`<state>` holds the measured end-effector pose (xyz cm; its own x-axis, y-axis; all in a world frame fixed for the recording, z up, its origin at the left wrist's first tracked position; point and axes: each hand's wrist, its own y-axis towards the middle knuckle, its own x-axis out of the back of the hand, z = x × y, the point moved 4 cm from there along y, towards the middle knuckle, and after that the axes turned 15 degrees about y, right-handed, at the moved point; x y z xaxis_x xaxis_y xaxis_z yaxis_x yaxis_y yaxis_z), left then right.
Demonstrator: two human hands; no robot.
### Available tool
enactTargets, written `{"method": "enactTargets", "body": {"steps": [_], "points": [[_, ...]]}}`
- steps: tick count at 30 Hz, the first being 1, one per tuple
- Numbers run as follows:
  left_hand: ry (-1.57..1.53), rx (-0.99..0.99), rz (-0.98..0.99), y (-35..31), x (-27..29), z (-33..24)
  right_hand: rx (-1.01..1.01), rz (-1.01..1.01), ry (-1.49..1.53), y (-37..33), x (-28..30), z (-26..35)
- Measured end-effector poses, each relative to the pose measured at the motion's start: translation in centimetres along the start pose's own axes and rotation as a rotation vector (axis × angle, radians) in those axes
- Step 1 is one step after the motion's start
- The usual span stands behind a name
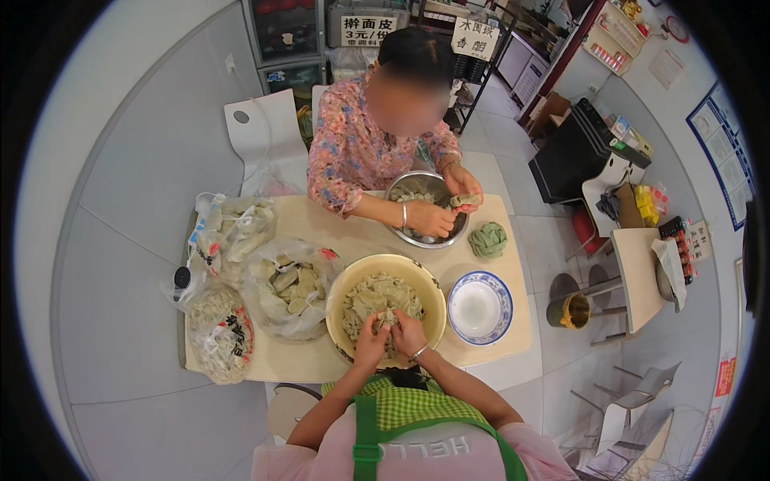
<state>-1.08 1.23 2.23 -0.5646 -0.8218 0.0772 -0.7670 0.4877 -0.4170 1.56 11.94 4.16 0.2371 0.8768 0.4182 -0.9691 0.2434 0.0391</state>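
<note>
Over a large cream-yellow basin (pixel 439 314) at the table's near edge, my left hand (pixel 370 343) and my right hand (pixel 407 333) meet with their fingers closed. Pinched between them is a pale grey-green piece of soft food (pixel 387 318), whose exact kind I cannot make out. Torn pieces of food (pixel 383 287) of the same colour fill much of the basin. To its left sits an opened clear plastic bag (pixel 265 309) of larger flat pieces. A white bowl with a blue patterned rim (pixel 480 340) stands right of the basin, with what looks like liquid inside.
Across the table (pixel 505 341), a person in a floral top (pixel 341 152) works over a steel bowl (pixel 459 238) with a similar piece. A green cloth (pixel 487 240) lies beside it. More filled bags (pixel 216 333) and a white power strip (pixel 206 220) occupy the left side.
</note>
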Motion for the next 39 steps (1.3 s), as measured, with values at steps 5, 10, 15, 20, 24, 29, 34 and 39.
{"method": "enactTargets", "body": {"steps": [5,10,15,20,24,29,34,39], "points": [[0.057,-0.030,-0.192,0.0,0.0,-0.4,-0.116,-0.053,-0.025,0.0,-0.9,0.6],[0.168,-0.108,-0.331,0.8,0.1,1.6,-0.122,-0.086,0.024,-0.1,-1.6,0.4],[0.427,-0.249,-0.431,-0.3,0.3,-2.0,-0.173,-0.072,-0.004,-0.1,-1.7,-0.2],[0.453,-0.271,-0.388,-0.3,0.3,-2.2,-0.243,-0.045,-0.106,-0.3,-1.8,-0.8],[0.483,-0.354,-0.391,-0.1,-0.1,-1.6,-0.373,-0.163,-0.013,0.0,-2.0,-3.1],[0.384,-0.280,-0.294,-1.5,-0.1,-4.1,-0.419,-0.237,0.183,0.8,-0.6,-7.8],[0.134,-0.109,-0.351,1.5,0.4,0.8,-0.162,-0.077,0.232,0.2,-1.9,-1.9],[0.430,-0.188,-0.336,0.9,0.8,-0.6,-0.094,0.060,0.122,0.0,-1.4,0.9]]}}
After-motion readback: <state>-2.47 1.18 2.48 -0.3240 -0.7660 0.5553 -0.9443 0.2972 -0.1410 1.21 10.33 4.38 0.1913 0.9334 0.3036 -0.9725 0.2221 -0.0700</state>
